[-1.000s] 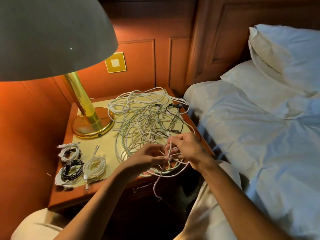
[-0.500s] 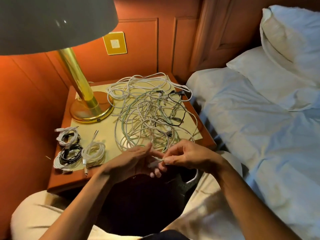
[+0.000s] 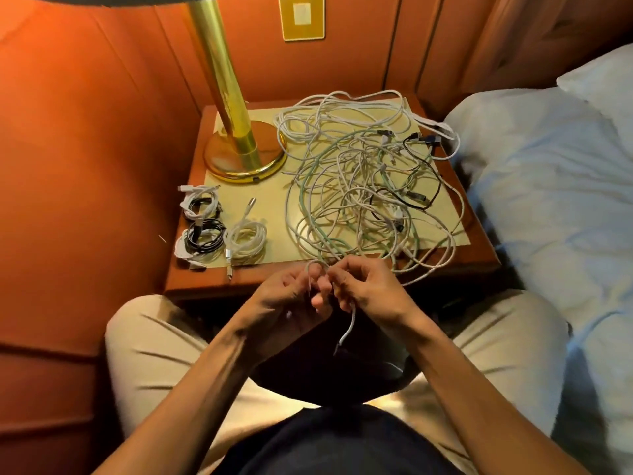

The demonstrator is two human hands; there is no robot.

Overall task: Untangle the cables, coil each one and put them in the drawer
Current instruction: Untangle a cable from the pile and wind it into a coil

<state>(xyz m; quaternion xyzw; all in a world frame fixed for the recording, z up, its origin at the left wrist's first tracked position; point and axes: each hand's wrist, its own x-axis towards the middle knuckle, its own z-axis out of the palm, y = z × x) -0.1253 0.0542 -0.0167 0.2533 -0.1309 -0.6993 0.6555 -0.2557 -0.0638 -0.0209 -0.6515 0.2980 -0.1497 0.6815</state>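
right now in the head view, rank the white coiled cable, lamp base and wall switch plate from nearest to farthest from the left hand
1. White coiled cable: on the nightstand, just up and left of the left hand.
2. Lamp base: back left of the nightstand.
3. Wall switch plate: on the wall behind, farthest.

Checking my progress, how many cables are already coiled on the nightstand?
3, possibly more. One white-and-black coil sits farthest back, a black-and-white one nearer, and a white one to its right. The two mixed coils may each hold several cables.
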